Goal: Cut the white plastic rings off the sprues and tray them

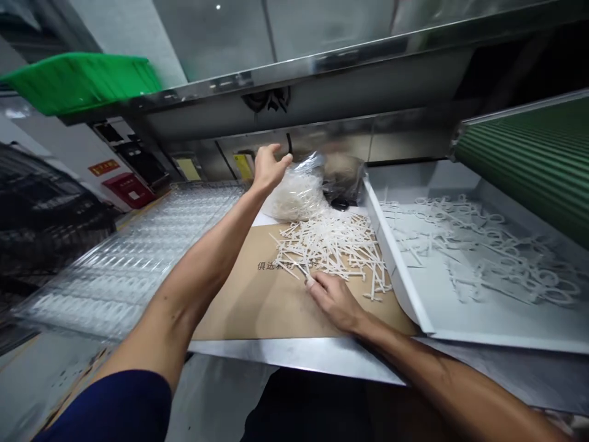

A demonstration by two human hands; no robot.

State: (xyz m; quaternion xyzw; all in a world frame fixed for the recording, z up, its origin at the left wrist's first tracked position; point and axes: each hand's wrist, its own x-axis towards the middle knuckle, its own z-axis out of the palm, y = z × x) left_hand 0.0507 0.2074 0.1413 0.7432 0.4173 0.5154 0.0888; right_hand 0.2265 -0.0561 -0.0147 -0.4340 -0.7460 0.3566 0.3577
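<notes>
Hovering beside a plastic bag (294,197), the left hand (270,167) has thumb and fingers apart; the right hand (334,299) pinches a thin white stick (301,268) at the near edge of a white pile (334,242); this lies on cardboard (257,310), beside a white tray (392,258).

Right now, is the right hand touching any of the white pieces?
Touching: the head view shows the right hand pinching the end of one slender white piece.

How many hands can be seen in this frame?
2: the left hand by the clear plastic bag, the right hand at the near edge of the white plastic parts.
</notes>
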